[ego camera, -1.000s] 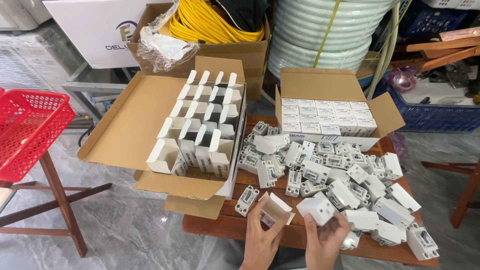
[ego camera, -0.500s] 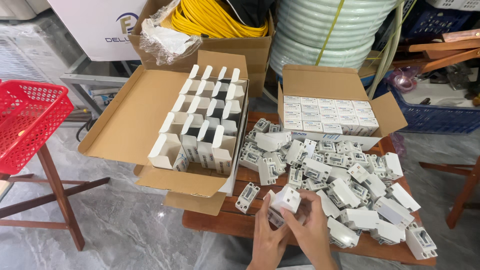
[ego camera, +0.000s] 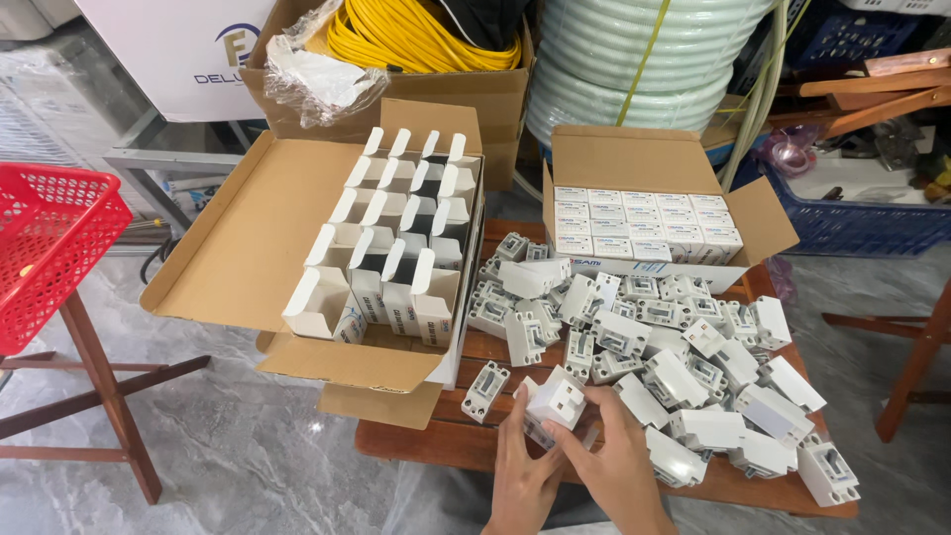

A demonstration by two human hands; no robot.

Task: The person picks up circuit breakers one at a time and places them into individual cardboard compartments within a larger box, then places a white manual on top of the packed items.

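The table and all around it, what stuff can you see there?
White plastic socket units: a heap, uncounted, on the wooden slatted table.
Brown cardboard box of open small white cartons: one, table's left end.
Brown cardboard box of shut small white cartons: one, table's far end.
Red plastic mesh basket: one, on a wooden stand, left.
Yellow cable coil: one, in a back box.
Pale green hose coil: one, behind.
Blue plastic crate: one, right.
Left hand and right hand: together hold one white socket unit.

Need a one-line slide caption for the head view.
Both hands hold a white plastic device beside a pile of similar units on a wooden table.
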